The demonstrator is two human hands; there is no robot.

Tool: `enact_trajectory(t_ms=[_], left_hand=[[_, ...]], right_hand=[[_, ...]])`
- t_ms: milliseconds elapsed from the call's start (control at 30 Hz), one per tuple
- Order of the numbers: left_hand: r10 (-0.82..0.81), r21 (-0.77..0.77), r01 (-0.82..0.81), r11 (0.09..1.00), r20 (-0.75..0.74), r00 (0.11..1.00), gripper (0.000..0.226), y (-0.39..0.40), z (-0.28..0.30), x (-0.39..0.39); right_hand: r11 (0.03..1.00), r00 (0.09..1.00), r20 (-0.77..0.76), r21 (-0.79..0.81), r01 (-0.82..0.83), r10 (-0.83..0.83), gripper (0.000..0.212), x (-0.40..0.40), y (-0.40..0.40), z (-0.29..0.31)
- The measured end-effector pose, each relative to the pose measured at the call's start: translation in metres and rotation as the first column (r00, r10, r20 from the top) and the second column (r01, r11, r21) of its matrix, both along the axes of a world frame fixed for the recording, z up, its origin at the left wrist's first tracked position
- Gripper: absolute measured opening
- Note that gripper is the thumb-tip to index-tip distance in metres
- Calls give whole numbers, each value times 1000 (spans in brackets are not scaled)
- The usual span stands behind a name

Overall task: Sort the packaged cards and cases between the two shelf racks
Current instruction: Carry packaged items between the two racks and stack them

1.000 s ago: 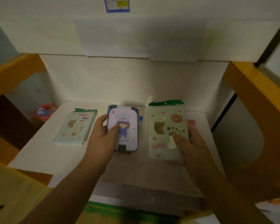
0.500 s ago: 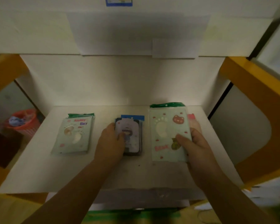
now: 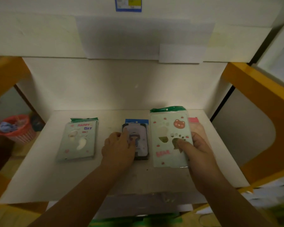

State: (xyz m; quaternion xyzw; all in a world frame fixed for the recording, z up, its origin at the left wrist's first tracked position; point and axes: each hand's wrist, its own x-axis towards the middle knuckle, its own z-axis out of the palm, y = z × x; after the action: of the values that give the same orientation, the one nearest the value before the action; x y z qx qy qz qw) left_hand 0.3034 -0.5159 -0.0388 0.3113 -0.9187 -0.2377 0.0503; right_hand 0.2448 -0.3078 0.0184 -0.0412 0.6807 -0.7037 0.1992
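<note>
- The person's left hand is bare, with no glove, ring or watch in view.
- The right hand is likewise bare, its nails short.
- Both forearms are uncovered from the wrist to the lower edge of the picture; no sleeve or cuff shows.
- The wrists carry no band or strap.

Head view (downward) onto shelf

Two green packaged cards, one dark phone case, two hands, one red basket.
</note>
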Motion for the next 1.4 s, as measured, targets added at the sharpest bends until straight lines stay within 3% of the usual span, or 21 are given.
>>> enact_trajectory(t_ms=[67,233,500,800,1000,1267,1400], left_hand=[[-24,-6,24,1000,9,1000,56,-2,2,4],[-84,-39,79,996,-146,986,49,-18,14,29],[-71,-143,37,989,-239,968,50,-59,39,84],[31,-171,-97,981,-355,934,50,-94,54,139],[62,-191,-130,973,-329,942,50,-114,57,161],[61,-160,-118,980,-324,944,50,-115,54,161],[56,-154,-109,982,-309,949,53,-115,53,158]], right_hand=[[1000,1000,3,-6,-4,4,21,3,-6,1],[1000,1000,15,-15,-13,13,19,11,-24,0],[997,997,3,-5,-72,72,20,29,-77,-1],[958,972,-63,199,-208,224,26,48,-171,1],[923,950,26,227,-310,312,34,61,-230,-17],[829,934,-66,487,-276,351,38,63,-258,-28],[719,914,-96,652,-241,393,45,67,-261,-28]])
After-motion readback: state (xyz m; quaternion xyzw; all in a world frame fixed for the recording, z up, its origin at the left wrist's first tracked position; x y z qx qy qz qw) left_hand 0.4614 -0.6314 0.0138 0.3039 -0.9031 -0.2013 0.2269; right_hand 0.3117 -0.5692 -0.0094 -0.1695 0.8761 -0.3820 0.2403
